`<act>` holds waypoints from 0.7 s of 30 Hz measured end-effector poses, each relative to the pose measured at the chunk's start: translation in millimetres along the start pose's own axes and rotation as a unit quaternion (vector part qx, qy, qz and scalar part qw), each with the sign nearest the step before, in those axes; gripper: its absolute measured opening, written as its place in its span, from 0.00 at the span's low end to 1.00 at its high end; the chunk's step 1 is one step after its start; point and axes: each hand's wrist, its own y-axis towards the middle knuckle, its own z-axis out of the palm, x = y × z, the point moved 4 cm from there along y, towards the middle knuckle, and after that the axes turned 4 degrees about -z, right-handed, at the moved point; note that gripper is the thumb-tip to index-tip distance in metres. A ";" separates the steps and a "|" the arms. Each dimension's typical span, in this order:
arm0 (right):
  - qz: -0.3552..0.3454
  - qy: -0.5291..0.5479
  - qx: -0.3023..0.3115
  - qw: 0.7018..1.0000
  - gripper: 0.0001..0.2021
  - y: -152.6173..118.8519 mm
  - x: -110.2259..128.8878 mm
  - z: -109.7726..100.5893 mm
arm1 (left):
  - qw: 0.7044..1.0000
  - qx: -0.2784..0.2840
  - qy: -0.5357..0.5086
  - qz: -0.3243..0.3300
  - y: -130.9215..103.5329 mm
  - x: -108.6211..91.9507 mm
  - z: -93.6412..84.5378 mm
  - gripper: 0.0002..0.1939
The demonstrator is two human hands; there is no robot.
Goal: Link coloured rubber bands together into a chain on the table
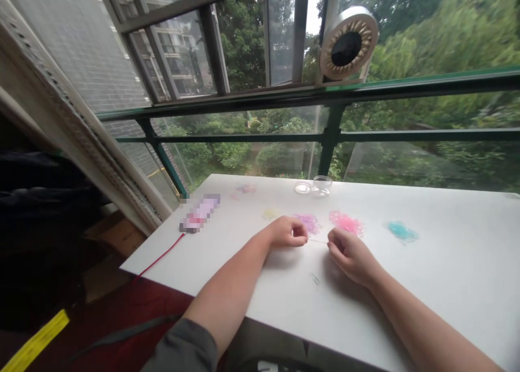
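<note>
My left hand hovers low over the white table with its thumb and fingertips pinched together. Facing it, my right hand is also closed in a pinch. A thin pale strand runs taut between the two sets of fingertips; its ends are hidden in them. Just behind the hands are a purple pile and a pink pile of small thin loops. On the tabletop in front of them lies a small clip-like piece, too blurred to name surely.
A teal pile is at right, a pale yellow pile at left, and small mixed pieces farther back. Two clear round containers stand near the back edge. A blurred-out phone-like object with a red cord lies left.
</note>
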 end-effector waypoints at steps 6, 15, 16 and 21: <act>0.002 -0.014 0.038 0.999 0.06 -0.1 -0.4 4.1 | 1.000 -0.003 0.010 -0.012 -3.1 6.3 -10.4 0.06; -0.001 0.018 0.040 0.999 0.06 0.1 1.3 2.1 | 0.999 -0.005 0.029 -0.017 -3.7 3.5 -14.2 0.06; -0.001 0.021 0.040 0.999 0.06 0.0 1.1 2.0 | 0.999 -0.005 0.029 -0.016 -3.7 3.6 -14.5 0.06; 0.003 0.026 0.045 0.999 0.06 -0.6 0.8 1.6 | 1.000 0.000 0.029 -0.010 -3.2 4.7 -14.4 0.06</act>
